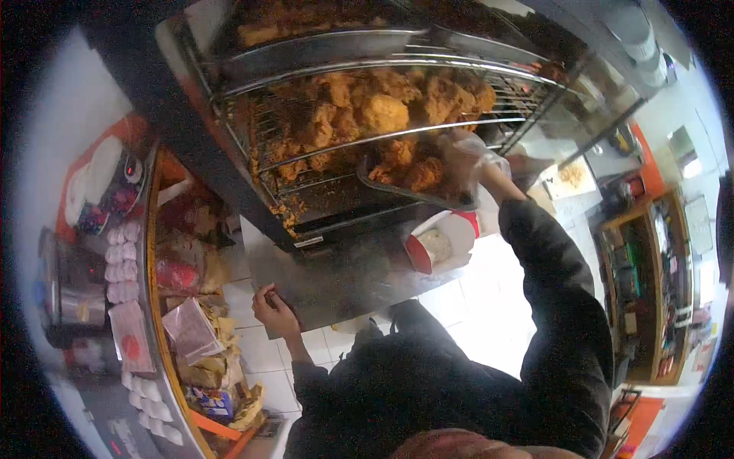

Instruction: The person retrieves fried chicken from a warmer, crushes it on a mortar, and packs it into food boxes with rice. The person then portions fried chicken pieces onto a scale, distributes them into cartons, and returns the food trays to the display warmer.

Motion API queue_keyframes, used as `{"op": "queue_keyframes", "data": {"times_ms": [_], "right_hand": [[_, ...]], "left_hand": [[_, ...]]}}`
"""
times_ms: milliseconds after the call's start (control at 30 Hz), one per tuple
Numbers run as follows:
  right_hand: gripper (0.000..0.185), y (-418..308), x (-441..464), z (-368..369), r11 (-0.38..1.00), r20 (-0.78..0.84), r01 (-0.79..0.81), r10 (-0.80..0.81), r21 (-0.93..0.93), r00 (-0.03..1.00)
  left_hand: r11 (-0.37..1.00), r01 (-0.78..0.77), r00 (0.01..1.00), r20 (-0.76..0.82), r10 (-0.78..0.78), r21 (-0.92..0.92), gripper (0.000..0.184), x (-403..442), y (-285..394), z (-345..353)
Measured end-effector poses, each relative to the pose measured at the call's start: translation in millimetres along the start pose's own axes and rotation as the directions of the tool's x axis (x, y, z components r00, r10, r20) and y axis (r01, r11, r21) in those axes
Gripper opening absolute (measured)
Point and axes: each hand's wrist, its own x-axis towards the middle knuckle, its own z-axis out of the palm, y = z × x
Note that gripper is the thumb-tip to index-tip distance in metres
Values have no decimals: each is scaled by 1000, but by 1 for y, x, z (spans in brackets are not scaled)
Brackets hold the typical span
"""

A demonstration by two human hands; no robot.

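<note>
My right hand (465, 157), in a clear plastic glove, reaches into a display cabinet beside a dark tray (386, 186) of fried chicken (424, 174). Its fingers are smeared by motion, so whether they hold a piece is unclear. More fried chicken (382, 113) is heaped on the wire rack (264, 126) just above. Below the tray, a red and white paper box (417, 255) stands open on a metal shelf (329, 279), with a pale bundle (436, 243) inside. Bare, my left hand (277, 314) curls its fingers round the shelf's left edge.
The cabinet's dark frame (191, 130) rises on the left, with an upper rack above. A counter (157, 321) at the left carries rows of small wrapped packets (122, 264), and bags (195, 329) fill the shelves under it. Wooden shelving (657, 283) stands at the right.
</note>
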Motion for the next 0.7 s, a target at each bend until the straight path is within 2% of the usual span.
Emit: {"op": "queue_keyframes", "data": {"times_ms": [33, 67, 100, 133, 200, 233, 267, 300, 367, 400, 433, 500, 533, 600, 633, 700], "right_hand": [[18, -5, -4, -1, 981, -22, -90, 95, 171, 995], [18, 4, -3, 5, 979, -31, -102, 109, 179, 994], [19, 16, 3, 17, 997, -96, 23, -31, -77, 995], [21, 22, 9, 27, 932, -120, 135, -185, -337, 975], [22, 32, 10, 31, 787, -102, 225, -341, -574, 935], [22, 36, 3, 30, 845, -179, 354, -451, -401, 874], [23, 38, -2, 31, 844, -275, 488, -534, -222, 799], [23, 26, -13, 25, 841, -273, 494, -539, -221, 796], [19, -3, -37, 9, 932, -447, 176, -310, -317, 839], [19, -5, -38, 11, 930, -443, 182, -316, -318, 839], [19, -8, -39, 12, 963, -459, 200, -264, -183, 848], [18, -21, -52, 1, 870, -408, 163, -375, -466, 832], [18, -25, -53, 1, 870, -405, 166, -376, -465, 833], [16, -27, -53, 2, 997, -445, 71, -73, -20, 892], [16, -11, -42, 11, 998, -444, 64, -65, -19, 894], [16, 21, -20, 27, 990, -340, 122, -139, -70, 930]], "left_hand": [[1000, -17, 1000, 15, 17, -2, 14, -1, -1, 0], [1000, -13, 999, 41, 12, 26, 14, -2, -4, 0], [998, -7, 998, 61, 4, 56, 13, -1, -7, -1], [998, -17, 998, 61, 14, 55, 13, 0, -7, 0], [994, -32, 999, 26, 29, 105, 13, -2, -6, 0], [994, -30, 999, 22, 28, 108, 13, -3, -4, -1], [997, -10, 1000, 19, 8, 76, 13, -4, -1, -1], [999, 12, 1000, 16, -13, 44, 13, -4, 0, -2], [998, 16, 1000, 11, -16, 54, 13, -4, -2, -2], [998, 17, 1000, 12, -18, 62, 14, -5, -3, -2], [998, 23, 1000, 11, -24, 66, 14, -5, -4, -2], [997, 5, 1000, -6, -5, 82, 13, -5, -5, -1], [996, 8, 1000, -6, -8, 85, 13, -5, -6, -1], [994, 42, 998, 51, -47, 100, 14, -4, -7, 0], [994, 39, 997, 59, -46, 102, 14, -3, -6, 0], [988, -7, 999, 51, -1, 156, 14, -3, -2, 1]]}}
